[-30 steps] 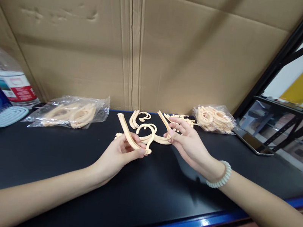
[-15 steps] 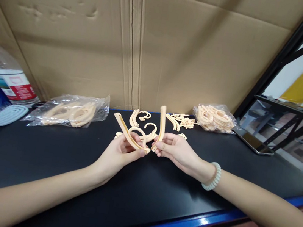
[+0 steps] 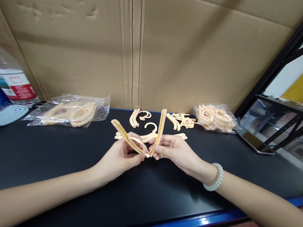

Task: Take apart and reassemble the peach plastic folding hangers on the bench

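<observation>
My left hand [image 3: 122,155] is closed round a beige plastic hanger arm [image 3: 121,131], together with a curved hanger hook [image 3: 139,142] whose loop shows between the fingers. My right hand [image 3: 173,147] pinches a second hanger arm [image 3: 161,126], which stands nearly upright. The lower ends of both arms meet between my fingertips, so the pieces form a V; whether they are joined I cannot tell. Behind my hands a hanger with a hook [image 3: 152,126] lies on the black table [image 3: 79,167], partly hidden.
Loose hanger arms [image 3: 134,118], another hook [image 3: 145,115] and small parts [image 3: 186,122] lie at the back. Clear bags of parts stand left [image 3: 73,112] and right [image 3: 215,118]. A phone [image 3: 254,141], a hairbrush [image 3: 10,114] and a bottle [image 3: 5,71] flank the work area.
The two arm ends have come together from a small gap. Both arms have tilted so more of their hollow inner sides shows, and the hook's loop has turned flatter.
</observation>
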